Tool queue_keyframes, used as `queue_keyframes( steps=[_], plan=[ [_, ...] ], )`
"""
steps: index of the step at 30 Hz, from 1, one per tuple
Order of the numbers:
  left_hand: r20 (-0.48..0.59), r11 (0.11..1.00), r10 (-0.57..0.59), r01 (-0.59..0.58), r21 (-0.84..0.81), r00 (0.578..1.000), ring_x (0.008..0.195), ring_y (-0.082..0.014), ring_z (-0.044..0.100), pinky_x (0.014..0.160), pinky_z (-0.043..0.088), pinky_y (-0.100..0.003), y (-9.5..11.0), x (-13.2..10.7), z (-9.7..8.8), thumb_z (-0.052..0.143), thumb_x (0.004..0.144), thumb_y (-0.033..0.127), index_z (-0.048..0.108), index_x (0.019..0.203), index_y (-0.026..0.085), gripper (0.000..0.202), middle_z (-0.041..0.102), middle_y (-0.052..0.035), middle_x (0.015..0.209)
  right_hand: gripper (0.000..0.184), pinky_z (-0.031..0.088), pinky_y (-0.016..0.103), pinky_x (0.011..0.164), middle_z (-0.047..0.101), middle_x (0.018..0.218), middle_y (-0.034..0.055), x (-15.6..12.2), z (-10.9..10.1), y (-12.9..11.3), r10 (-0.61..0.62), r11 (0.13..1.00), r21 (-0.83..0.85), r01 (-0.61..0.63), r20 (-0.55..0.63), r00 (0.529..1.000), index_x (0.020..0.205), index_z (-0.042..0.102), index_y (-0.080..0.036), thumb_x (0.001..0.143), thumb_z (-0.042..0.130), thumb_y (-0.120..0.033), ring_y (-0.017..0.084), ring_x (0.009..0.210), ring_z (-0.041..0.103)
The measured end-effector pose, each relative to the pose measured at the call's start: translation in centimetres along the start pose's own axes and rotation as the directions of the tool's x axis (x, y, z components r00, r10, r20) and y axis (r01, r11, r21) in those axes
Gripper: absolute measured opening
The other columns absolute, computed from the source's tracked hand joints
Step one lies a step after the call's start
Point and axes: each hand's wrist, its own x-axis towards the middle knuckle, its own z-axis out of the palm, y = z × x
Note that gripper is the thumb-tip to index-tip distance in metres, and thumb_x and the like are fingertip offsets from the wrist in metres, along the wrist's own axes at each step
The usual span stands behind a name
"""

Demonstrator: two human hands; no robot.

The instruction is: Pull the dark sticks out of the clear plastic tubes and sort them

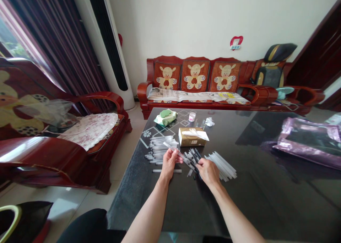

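A glossy dark table (pixel 266 200) stands before a red wooden sofa (pixel 170 106). At left lies a pile of pale tubes (pixel 161 147), with a lone tube (pixel 170 171) just nearer. The left hand (pixel 172 161) grips a translucent tube (pixel 167 146) slanting toward the right hand (pixel 209 170). The right hand's fingers curl over slim black parts (pixel 196 154); whether they pinch one cannot be told. Farther right lies a fanned stack (pixel 223 166). A wrist's sideways brush could scatter its loose pieces; a slack pinch could let the held tube slip.
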Motion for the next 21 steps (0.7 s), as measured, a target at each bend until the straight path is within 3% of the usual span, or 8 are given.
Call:
queue_keyframes(
  steps=[2,5,8,10,13,16,21],
  plan=[
    [0.001,1.0,-0.001,0.001,0.0,1.0,0.056,-0.0125,0.06,0.054,0.049,-0.025,0.1,-0.1,0.1,0.064,0.079,0.042,0.053,0.087,0.016,0.029,0.066,-0.0031,0.071,0.019,0.037,0.025,0.056,0.07,0.071,0.0068,-0.3,-0.2,-0.7,-0.047,0.997,0.067,0.048,-0.02,0.999,0.076,0.068,-0.021,0.078,0.055,-0.034,0.021,0.069,0.065],
    [0.022,1.0,-0.002,0.003,-0.011,1.0,0.056,-0.0123,0.06,0.055,0.05,-0.025,0.3,-0.2,0.3,0.063,0.08,0.042,0.055,0.089,0.016,0.029,0.067,-0.0033,0.073,0.033,0.041,0.023,0.054,0.067,0.063,0.0049,-0.9,-0.5,-1.5,-0.141,0.927,0.354,0.126,0.016,0.99,0.075,0.066,-0.019,0.085,0.044,-0.041,0.016,0.056,0.061],
    [0.069,0.999,-0.01,0.012,-0.03,0.998,0.057,-0.0122,0.061,0.055,0.05,-0.025,0.4,-0.3,0.4,0.062,0.081,0.04,0.055,0.092,0.015,0.029,0.066,-0.0037,0.074,0.045,0.036,0.021,0.039,0.063,0.057,0.0024,-1.4,-0.2,-2.2,-0.125,0.763,0.645,-0.041,0.21,0.97,0.08,0.061,-0.016,0.087,0.035,-0.052,0.011,0.039,0.052],
    [0.085,0.999,-0.02,0.023,-0.032,0.996,0.057,-0.0122,0.061,0.055,0.049,-0.025,0.4,-0.4,0.5,0.063,0.08,0.041,0.056,0.093,0.015,0.03,0.067,-0.004,0.074,0.049,0.033,0.019,0.033,0.063,0.057,0.0023,-1.7,0.3,-2.5,-0.102,0.655,0.733,-0.183,0.325,0.94,0.086,0.059,-0.014,0.086,0.035,-0.057,0.01,0.037,0.051],
    [0.076,0.999,-0.037,0.039,-0.03,0.996,0.056,-0.0122,0.06,0.055,0.049,-0.025,0.5,-0.4,0.4,0.064,0.079,0.043,0.056,0.092,0.015,0.032,0.067,-0.0042,0.074,0.045,0.034,0.017,0.032,0.062,0.056,0.0018,-1.8,0.6,-2.8,-0.132,0.567,0.784,-0.252,0.389,0.912,0.084,0.058,-0.013,0.083,0.043,-0.055,0.01,0.038,0.053],
    [0.036,0.999,-0.015,0.017,-0.052,0.999,0.055,-0.0109,0.059,0.054,0.048,-0.023,0.5,-0.1,0.1,0.064,0.079,0.042,0.055,0.091,0.015,0.03,0.066,-0.0035,0.073,0.037,0.035,0.016,0.033,0.062,0.055,0.0011,-1.4,-0.5,-2.2,-0.167,0.573,0.782,-0.247,0.406,0.899,0.079,0.06,-0.013,0.078,0.052,-0.049,0.009,0.039,0.053],
    [-0.175,0.984,0.095,-0.119,-0.134,0.98,0.056,-0.0079,0.058,0.055,0.047,-0.019,0.8,0.7,-1.1,0.064,0.08,0.039,0.053,0.089,0.017,0.027,0.065,-0.0021,0.073,0.026,0.035,0.017,0.034,0.064,0.054,0.0028,-0.1,-5.1,1.9,-0.211,0.664,0.713,-0.226,0.469,0.858,0.067,0.063,-0.012,0.07,0.062,-0.038,0.008,0.038,0.051]
  ],
)
